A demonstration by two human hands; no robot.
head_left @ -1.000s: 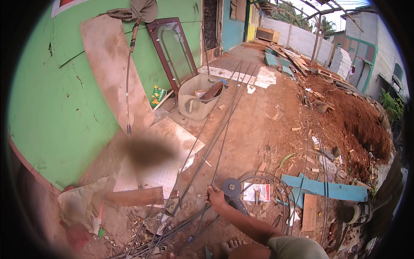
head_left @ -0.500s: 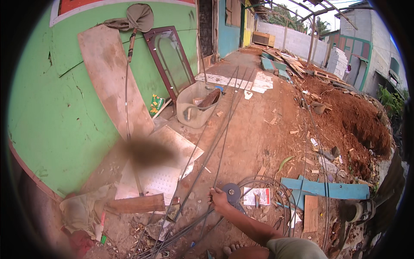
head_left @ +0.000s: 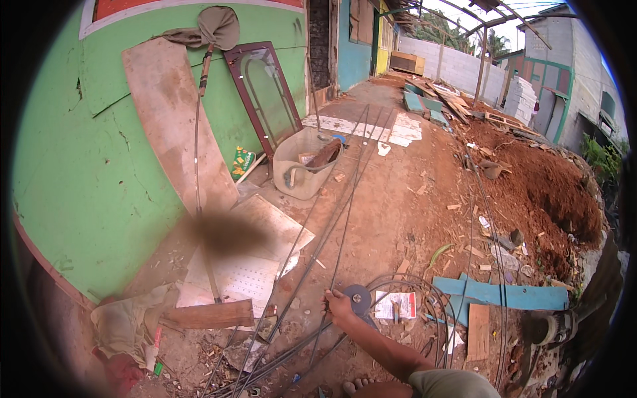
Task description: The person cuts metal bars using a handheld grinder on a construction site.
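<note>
My right hand (head_left: pixel 339 310) reaches in from the lower right, its fingers closed round a thin metal rod (head_left: pixel 340 247) that runs away from me. Just right of the hand stands a dark grey disc (head_left: pixel 358 300) with a metal centre; the wrist covers part of its lower edge, and what bears it is mostly hidden. Several more rods (head_left: pixel 296 295) lie side by side on the left, slanting away from me. Coiled wire or thin rod (head_left: pixel 434 312) lies right of the disc, around a white and red paper (head_left: pixel 405 306). My left hand is out of view.
A cut-open pale plastic container (head_left: pixel 302 182) and a framed glass pane (head_left: pixel 267 99) stand by the green wall (head_left: pixel 99 152). Blue planks (head_left: pixel 524 295) and a power tool (head_left: pixel 554 327) lie on the right. A red-earth bank (head_left: pixel 551 192) drops away behind. A dark blur covers part of the left.
The view has shifted very slightly. My right hand keeps its grip on the rod, and the disc stays beside it.
</note>
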